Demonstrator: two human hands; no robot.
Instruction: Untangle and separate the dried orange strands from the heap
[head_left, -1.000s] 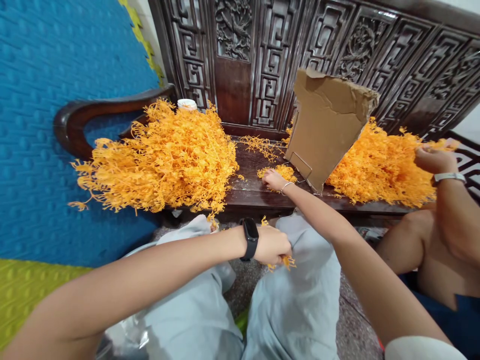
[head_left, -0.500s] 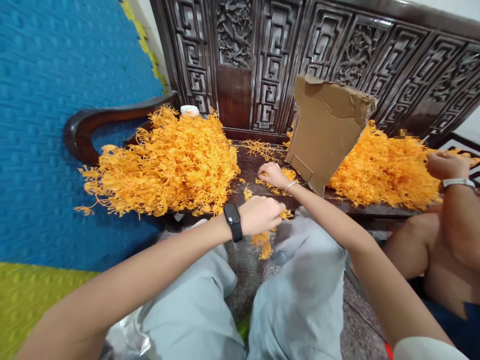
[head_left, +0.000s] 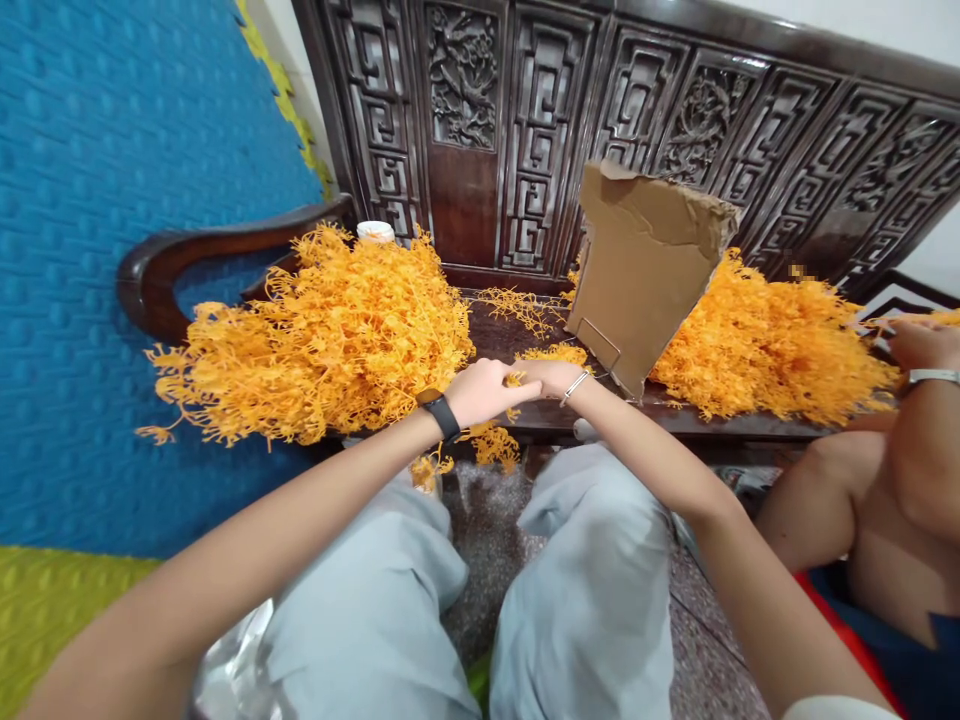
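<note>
Above my knees, at the bench's front edge, my left hand (head_left: pixel 484 390) and my right hand (head_left: pixel 546 378) meet. My left hand is closed on an orange plastic sprig (head_left: pixel 495 446) that hangs below it. The fingers of my right hand are pressed together against my left, with bits of orange between them; what they grip is too small to make out. A big heap of orange sprigs (head_left: pixel 337 340) lies to the left on the dark wooden bench (head_left: pixel 499 335). A few loose orange pieces (head_left: pixel 559 354) lie just behind my right hand.
A cardboard piece (head_left: pixel 645 270) stands on the bench, with a thin wire frame at its lower left. Beyond it is another orange heap (head_left: pixel 772 340), beside a seated person's hand (head_left: pixel 919 343). A white round container (head_left: pixel 375 232) stands behind the left heap.
My left hand has moved left and up with the orange sprig. My right hand has come from the loose pieces down to my left hand, and the two now touch.
</note>
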